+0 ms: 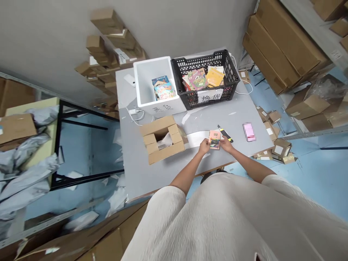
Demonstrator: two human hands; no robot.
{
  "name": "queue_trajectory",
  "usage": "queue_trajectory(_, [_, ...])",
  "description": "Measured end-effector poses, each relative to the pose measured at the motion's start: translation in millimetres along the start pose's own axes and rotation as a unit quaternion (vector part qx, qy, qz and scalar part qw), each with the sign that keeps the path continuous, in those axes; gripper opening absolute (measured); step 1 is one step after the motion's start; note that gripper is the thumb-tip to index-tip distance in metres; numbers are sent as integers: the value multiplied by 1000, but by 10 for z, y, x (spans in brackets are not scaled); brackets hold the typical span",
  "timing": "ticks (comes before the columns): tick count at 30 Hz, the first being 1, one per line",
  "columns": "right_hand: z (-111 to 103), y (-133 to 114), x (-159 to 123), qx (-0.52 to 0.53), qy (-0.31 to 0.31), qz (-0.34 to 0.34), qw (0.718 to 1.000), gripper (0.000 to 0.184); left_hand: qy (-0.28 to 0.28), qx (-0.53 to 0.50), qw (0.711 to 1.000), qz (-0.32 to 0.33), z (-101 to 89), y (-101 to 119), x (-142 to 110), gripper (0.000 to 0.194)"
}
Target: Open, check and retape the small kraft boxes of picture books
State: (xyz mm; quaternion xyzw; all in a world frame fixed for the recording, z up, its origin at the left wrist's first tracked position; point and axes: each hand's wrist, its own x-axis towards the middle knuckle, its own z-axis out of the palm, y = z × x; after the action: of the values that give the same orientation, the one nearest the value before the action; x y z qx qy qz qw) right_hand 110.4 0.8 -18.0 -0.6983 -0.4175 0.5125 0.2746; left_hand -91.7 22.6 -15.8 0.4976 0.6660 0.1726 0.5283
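Note:
Between my two hands is a small orange-pink booklet [214,139] with a picture on its cover. My left hand [204,146] grips its left edge, and my right hand [226,144] pinches its right edge. Just behind my right hand lies a black and yellow box cutter [225,133]. White paper [197,139] lies flat on the table beside my left hand. Farther left stands an open cardboard box [162,155] with its flaps spread and some pale material inside.
A white foam box [160,108] and a black plastic crate [190,99], both holding booklets, stand at the back of the grey table [138,174]. A pink pixelated item [249,132] lies at the right. Cardboard boxes [280,47] and grey parcels [32,174] surround the table.

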Motion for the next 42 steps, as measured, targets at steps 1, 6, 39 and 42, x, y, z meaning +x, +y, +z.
queue_trajectory(1, [0,-48,-24,7,3,17,1000,54,5,-36,999,5,-12,8,-27,12])
queue_trajectory(6, [20,-343,-208,64,-11,58,996,26,22,-161,986,34,-160,125,-113,12])
queue_trajectory(39, [184,-873,-664,46,48,-99,993,38,15,-307,948,82,-735,424,-603,25])
queue_trajectory(42, [186,-919,-711,101,29,-97,990,35,20,-302,950,73,-732,459,-611,25])
